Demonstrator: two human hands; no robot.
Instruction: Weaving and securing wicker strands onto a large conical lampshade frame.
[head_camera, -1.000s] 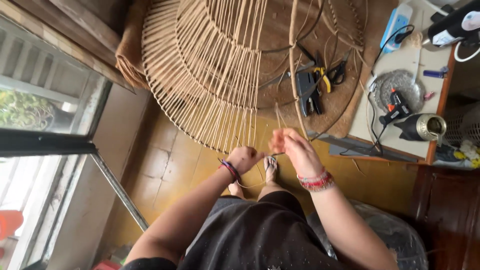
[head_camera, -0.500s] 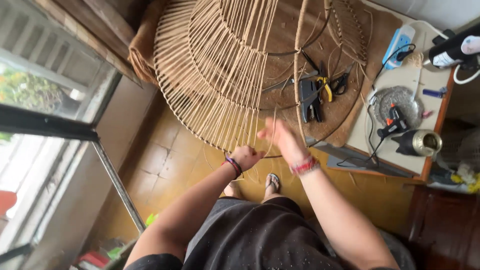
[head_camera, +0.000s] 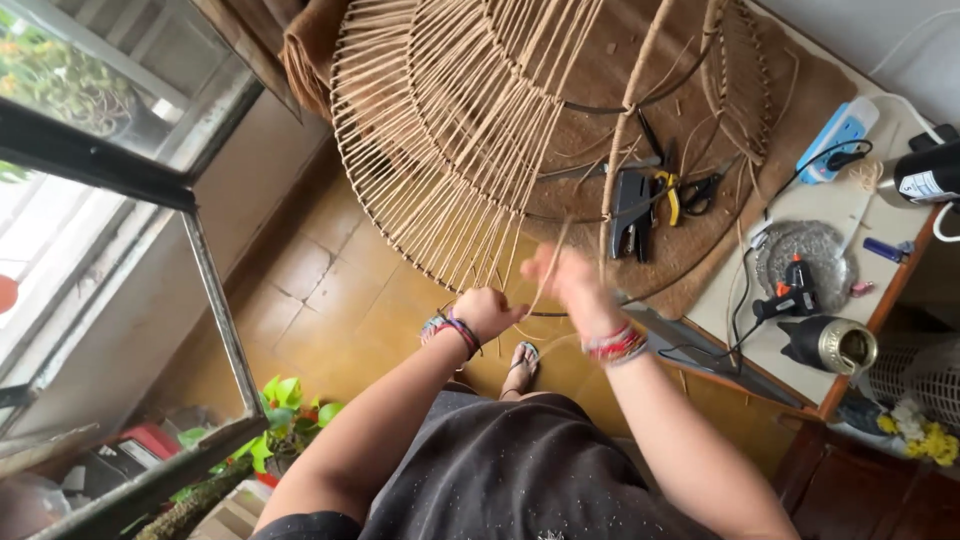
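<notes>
**A:** What's taking up most of the view?

**B:** A big round wire frame (head_camera: 470, 130), partly wound with pale rattan strands, is leaning over a brown mat (head_camera: 700, 90) on the yellow tiled floor (head_camera: 330, 300). Its lower rim is hanging just above the person's hands.

**A:** And beside it?

**B:** A window frame (head_camera: 200, 260) is running along the left, with a green plant (head_camera: 285, 400) sitting below it. On the right, a low table (head_camera: 800, 210) is carrying a glue gun (head_camera: 790, 295), a blue power strip (head_camera: 835, 135) and a dark heat tool with a brass-coloured mouth (head_camera: 830, 345).

**A:** What's lying on the mat?

**B:** A dark stapler-like tool (head_camera: 630, 205) and yellow-handled pliers (head_camera: 668, 195) are lying close together under the frame.

**A:** The hands?

**B:** The left hand (head_camera: 490, 310) is curling closed at the frame's lower rim, fingers together on a thin rattan strand (head_camera: 548, 265). The right hand (head_camera: 560, 280) is blurring too much; I cannot tell whether it is gripping anything. The strand is rising between the two hands toward the frame.

**A:** Anything smaller?

**B:** Beaded bracelets are sitting on both wrists, and a sandalled foot (head_camera: 520, 360) is showing below the hands.
</notes>
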